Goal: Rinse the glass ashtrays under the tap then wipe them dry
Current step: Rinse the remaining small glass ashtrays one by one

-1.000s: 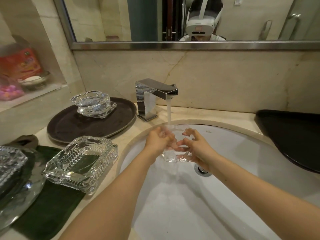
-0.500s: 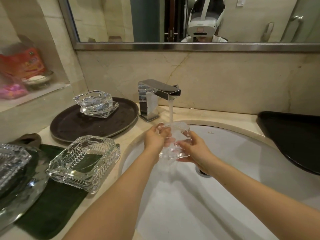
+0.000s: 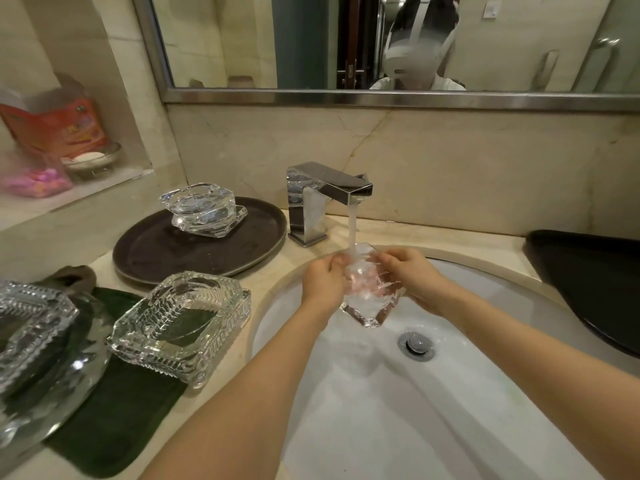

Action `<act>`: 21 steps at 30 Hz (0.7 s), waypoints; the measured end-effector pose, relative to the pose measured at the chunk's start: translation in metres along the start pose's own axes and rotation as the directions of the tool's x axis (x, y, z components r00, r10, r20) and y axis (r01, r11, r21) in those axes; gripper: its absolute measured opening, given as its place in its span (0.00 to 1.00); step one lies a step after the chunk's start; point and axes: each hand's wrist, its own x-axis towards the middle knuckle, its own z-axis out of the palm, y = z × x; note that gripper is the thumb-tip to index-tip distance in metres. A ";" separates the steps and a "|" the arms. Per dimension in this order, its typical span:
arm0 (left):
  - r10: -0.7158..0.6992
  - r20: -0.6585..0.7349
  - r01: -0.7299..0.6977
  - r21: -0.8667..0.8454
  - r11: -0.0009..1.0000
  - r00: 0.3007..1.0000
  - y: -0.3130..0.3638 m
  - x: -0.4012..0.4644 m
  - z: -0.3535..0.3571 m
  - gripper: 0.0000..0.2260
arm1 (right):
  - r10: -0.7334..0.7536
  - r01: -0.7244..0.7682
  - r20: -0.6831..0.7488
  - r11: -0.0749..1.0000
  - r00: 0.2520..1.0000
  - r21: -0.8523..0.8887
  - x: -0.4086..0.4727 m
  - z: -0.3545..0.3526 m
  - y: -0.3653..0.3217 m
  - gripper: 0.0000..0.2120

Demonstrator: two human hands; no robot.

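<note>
Tilted steeper than a moment ago, ashtray (image 3: 367, 292) hangs between left hand (image 3: 323, 280) and right hand (image 3: 414, 278), fingers curled gripping its sides, one corner pointing down under tap (image 3: 329, 195) stream.

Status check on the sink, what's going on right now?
Left hand and right hand both grip the clear faceted glass ashtray. Chrome tap running onto it, over the white basin. Nothing in the way.

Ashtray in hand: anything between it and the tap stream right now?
Nothing visible. The ashtray is directly under the tap, with water landing on it over the sink. The left hand and right hand grip its sides, clear of the stream.
</note>
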 end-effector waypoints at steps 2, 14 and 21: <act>-0.036 -0.009 0.035 -0.064 0.997 0.999 0.001 -0.001 0.001 0.12 | 0.041 -0.038 -0.053 0.998 0.998 0.058 0.002 0.004 0.000 0.09; -0.066 0.142 0.091 -0.182 0.979 0.988 0.007 -0.006 -0.005 0.08 | 0.042 -0.046 -0.076 0.997 0.996 -0.063 0.002 0.006 -0.014 0.11; -0.094 -0.080 0.069 -0.274 0.959 0.992 0.008 -0.004 -0.003 0.09 | 0.049 -0.028 -0.070 0.962 0.996 0.270 -0.005 0.015 -0.001 0.17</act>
